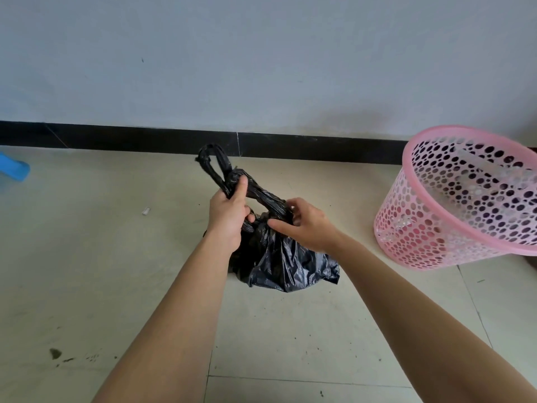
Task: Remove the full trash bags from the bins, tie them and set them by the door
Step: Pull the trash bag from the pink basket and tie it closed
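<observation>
Bag: the black crinkled plastic trash bag (286, 263) is out of its bin and sits on the pale tiled floor (87, 271), between the two forearms and near the black skirting strip (116, 138).
Left hand: the left hand (229, 210) has its fingers curled round one twisted strand of the bag's top, with the thumb laid up along it. It is a closed grip on the plastic.
Right hand: the right hand (305, 225) pinches the other twisted strand low down, just above the gathered mouth, with the fingers curled to it.
Why held so: each hand seems to take one strand so the two can be crossed and drawn tight. The body rests on the floor, so its weight likely anchors the pull.
Direction: the bag's body squats broad on the tiles. The roped neck is the long axis, running from the right hand up and leftward through the left hand. Its end loop (213, 164) points away toward the wall.
Bin: the pink perforated plastic basket (436, 228) stands well apart on the right, tilted in this wide view. It appears unlined, though the holes make that hard to tell.
Stage: the bag is removed and the tying is under way. Carrying is not yet done, and no door is in view.
Also: a blue object (14, 168) is cut off at the left edge.
</observation>
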